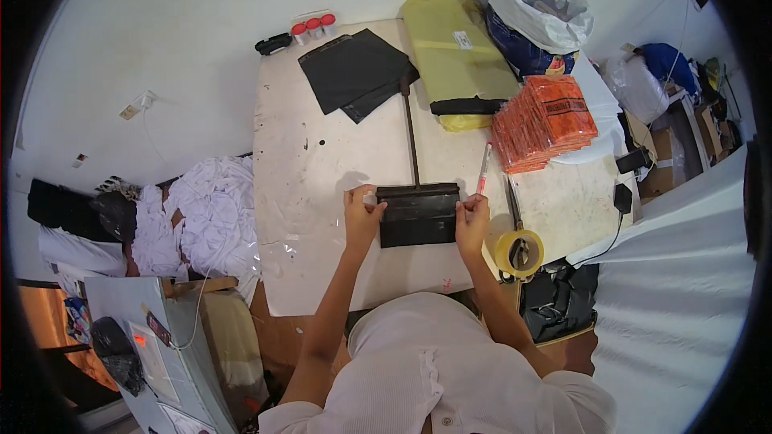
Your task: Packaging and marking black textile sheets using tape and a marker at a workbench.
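Note:
A black rectangular panel (pixel 418 229) lies on the white table in front of me, with a raised bar along its far edge. A long thin dark rod (pixel 412 137) runs from that bar away from me, ending in a thicker tip. My left hand (pixel 362 210) pinches the panel's left side near the bar. Opposite it, my right hand (pixel 473 221) has thumb and fingers closed on the right side. A white and red pen (pixel 484 167) lies just beyond my right fingers; whether they touch it I cannot tell.
Black plastic bags (pixel 354 72) lie at the far left of the table (pixel 293 161), near red-capped bottles (pixel 314 28). Yellow packs (pixel 458 48), orange packets (pixel 551 124) and a white sack (pixel 539 4) crowd the far right. Scissors (pixel 513 197) and a tape roll (pixel 519 253) lie nearer.

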Tool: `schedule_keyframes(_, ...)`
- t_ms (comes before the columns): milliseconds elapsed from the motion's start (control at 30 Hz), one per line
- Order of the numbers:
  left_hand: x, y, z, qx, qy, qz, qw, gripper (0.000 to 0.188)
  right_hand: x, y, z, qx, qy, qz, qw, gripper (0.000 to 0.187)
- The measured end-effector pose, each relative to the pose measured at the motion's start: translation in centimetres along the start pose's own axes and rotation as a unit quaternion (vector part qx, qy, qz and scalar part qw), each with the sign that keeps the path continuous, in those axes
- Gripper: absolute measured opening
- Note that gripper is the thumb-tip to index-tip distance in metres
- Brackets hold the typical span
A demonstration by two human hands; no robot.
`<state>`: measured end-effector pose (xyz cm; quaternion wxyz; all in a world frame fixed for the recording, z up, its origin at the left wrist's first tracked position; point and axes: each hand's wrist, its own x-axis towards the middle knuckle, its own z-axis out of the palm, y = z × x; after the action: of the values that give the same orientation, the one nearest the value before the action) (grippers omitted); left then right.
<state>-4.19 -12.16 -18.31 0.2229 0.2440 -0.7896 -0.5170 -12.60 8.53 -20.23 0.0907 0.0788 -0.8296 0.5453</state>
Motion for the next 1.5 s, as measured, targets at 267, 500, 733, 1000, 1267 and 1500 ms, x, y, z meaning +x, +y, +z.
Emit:
schedule_keyframes(267, 0.3, -0.9, 0.1, 0.004, -0.007, -0.011, 1.0, 0.022, -0.1, -0.7, 0.4, -0.173, -0.001, -0.075, 0.982, 0.015)
schedule_keyframes(500, -0.5, -2.1, 0.3, 0.068, -0.074, 0.042, 0.994, 0.017, -0.2, -0.2, 0.8, -0.237, -0.046, -0.123, 0.963, 0.013)
schedule_keyframes(733, -3.1, -1.7, -1.0, 0.241, 0.046, 0.144, 0.959, 0.028, -0.6, -1.9, 0.1, -0.315, 0.001, -0.144, 0.938, 0.039)
schedule_keyframes(1000, -4.5, -0.4, 0.8, 0.367, -0.173, 0.182, 0.896, 0.054, -3.5, -2.9, 1.8, -0.297, -0.302, -0.295, 0.857, 0.059)
schedule_keyframes(1267, -2.6, -2.6, -3.1, 0.263, -0.198, 0.182, 0.927, 0.038, -1.0, -0.2, -3.6, -0.315, -0.216, -0.125, 0.916, 0.059)
schedule_keyframes(1500, 0.5, 0.6, -3.3, -0.32, -0.003, -0.139, 0.937, 0.023, -4.3, -5.5, -4.1, 0.054, -0.102, -0.052, 0.992, 0.026)
